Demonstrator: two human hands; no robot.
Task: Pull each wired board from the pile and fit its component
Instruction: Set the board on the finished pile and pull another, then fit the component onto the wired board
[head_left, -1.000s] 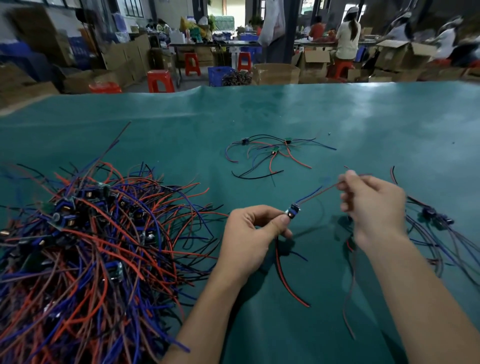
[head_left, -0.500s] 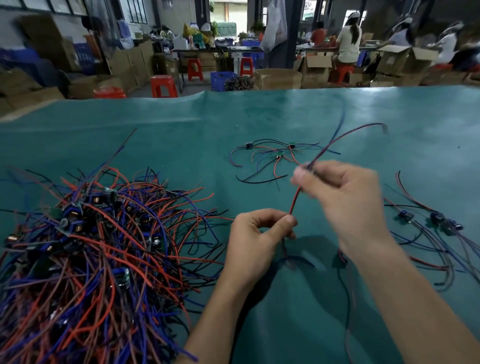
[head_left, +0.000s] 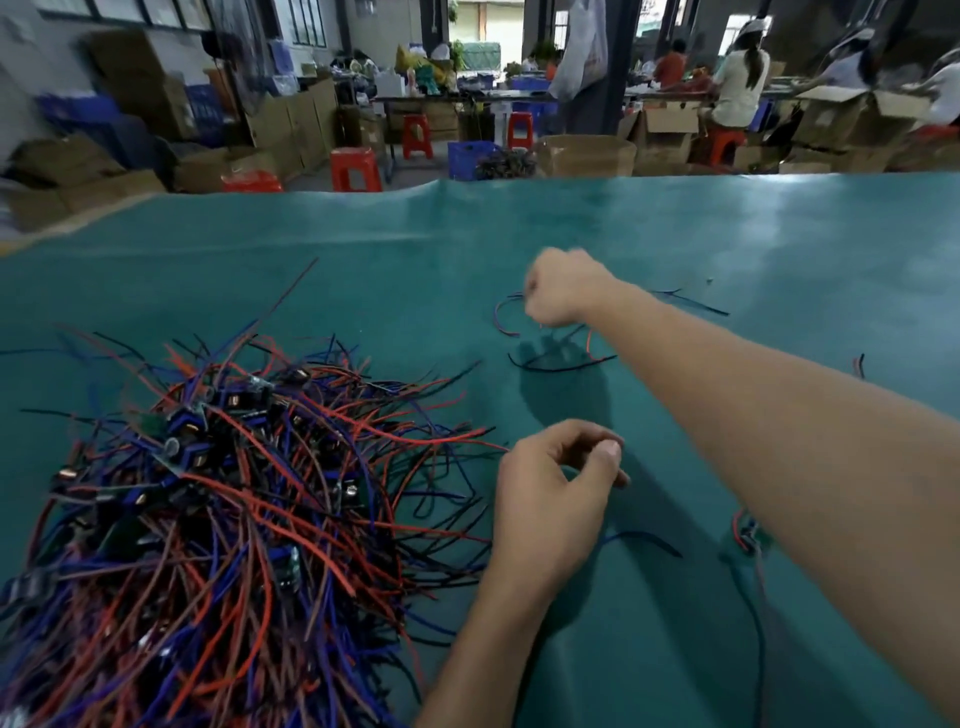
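Right hand (head_left: 563, 291) has swung out from in front of the body to the far small bunch of finished wired boards (head_left: 550, 345) mid-table. 0.5 s ago it was lifting a red and blue lead near the left hand; now it hovers over that bunch, fingers curled in. Motion blur, so I cannot tell whether it pinches a wire or has let go.

Left hand (head_left: 558, 486) sits near the table's front, just right of the big pile (head_left: 223, 509). Thumb and fingers are loosely curled with a gap between them; nothing visible in them. The board it held 1.0 s ago is gone from it.

Judgement: 1 board looks done and is being dropped on the finished bunch. Next pull should come from the pile, which is a large tangle of red, blue and black leads with small boards buried in it.

Another few wired boards (head_left: 748, 538) lie under the right forearm on the green table cover (head_left: 727, 234).

Risk: tangled leads may drag neighbours out.
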